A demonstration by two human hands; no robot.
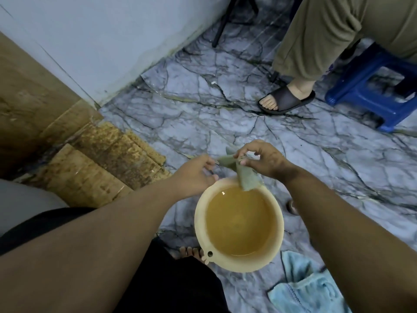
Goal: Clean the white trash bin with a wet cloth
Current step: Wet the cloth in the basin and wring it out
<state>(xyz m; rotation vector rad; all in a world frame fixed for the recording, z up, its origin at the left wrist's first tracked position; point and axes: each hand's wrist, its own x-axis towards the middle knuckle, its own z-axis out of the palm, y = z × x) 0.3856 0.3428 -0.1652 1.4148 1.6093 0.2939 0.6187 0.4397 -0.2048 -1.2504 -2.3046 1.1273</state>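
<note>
A small grey-green cloth (244, 177) hangs over the far rim of a round cream basin (200, 213) filled with yellowish water. My right hand (262, 160) pinches the cloth's upper edge between thumb and fingers. My left hand (196, 172) holds the cloth's other end, stretched out to the left just above the basin's rim. The cloth's lower corner dangles at the water's edge. No white trash bin shows in the view.
A light blue towel (302, 288) lies on the marble floor near the basin. Another person's sandalled foot (285, 99) and a blue plastic stool (370, 86) stand at the far right. Worn wooden boards (94, 159) lie against the wall at left.
</note>
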